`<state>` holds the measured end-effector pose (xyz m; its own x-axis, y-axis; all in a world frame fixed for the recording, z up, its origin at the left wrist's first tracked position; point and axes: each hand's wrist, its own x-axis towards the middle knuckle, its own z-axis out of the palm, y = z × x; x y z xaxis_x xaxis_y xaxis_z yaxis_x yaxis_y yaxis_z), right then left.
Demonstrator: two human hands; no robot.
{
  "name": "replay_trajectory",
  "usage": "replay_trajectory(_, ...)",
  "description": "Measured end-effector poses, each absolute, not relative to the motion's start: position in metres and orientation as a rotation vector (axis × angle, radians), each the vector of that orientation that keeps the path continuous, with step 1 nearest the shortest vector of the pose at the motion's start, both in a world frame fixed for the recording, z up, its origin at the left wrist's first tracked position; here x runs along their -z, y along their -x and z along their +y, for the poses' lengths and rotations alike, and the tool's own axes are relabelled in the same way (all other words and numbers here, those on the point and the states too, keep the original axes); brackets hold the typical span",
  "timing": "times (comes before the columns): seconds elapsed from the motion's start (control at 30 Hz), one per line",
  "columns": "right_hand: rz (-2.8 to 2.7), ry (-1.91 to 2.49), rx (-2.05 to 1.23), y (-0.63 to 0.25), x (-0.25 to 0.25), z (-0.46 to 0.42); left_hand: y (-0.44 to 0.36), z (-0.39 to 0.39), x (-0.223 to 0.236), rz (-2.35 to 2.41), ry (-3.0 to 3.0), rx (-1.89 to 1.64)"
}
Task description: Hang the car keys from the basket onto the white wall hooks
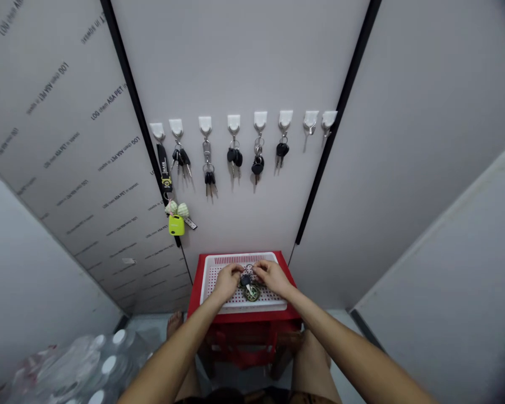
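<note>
Over a white perforated plastic basket (244,307), I have a bunch of keys (246,280) on a metal ring, with a round greenish-bronze charm (251,292) hanging below. The fingertips of my right hand (274,276) are pinched at the right side of the key ring (249,267). My left hand (228,281) is closed at the left of the same bunch, thumb and fingers together; exactly which part they grip is too small to make out. Whether the charm touches the basket floor I cannot tell.
White hooks (234,122) run along the wall; most carry keys (234,156), the two rightmost none. A lime-green fob (177,225) hangs from the black strap (164,168) at left. The basket rests on a red-covered stool (193,306). Wrapped bottles (109,365) stand lower left.
</note>
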<state>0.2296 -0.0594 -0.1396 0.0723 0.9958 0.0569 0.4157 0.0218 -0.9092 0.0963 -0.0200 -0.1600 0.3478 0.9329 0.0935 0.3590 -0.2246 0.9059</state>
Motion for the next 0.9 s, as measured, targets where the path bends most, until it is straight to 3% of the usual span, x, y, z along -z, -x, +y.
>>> replay_trajectory(0.33,-1.32,1.347,-0.949,-0.233,0.106,-0.059,-0.113,-0.028,0.129,0.683,-1.598,-0.854)
replay_trajectory(0.57,-1.227,1.272,-0.825,-0.252,0.068,-0.055,-0.139,-0.024,0.101,0.694,-1.604,-0.909)
replay_trajectory(0.9,-0.936,0.967,-0.489,-0.295,-0.063,-0.04,-0.208,-0.006,-0.033,0.687,-1.896,-1.234)
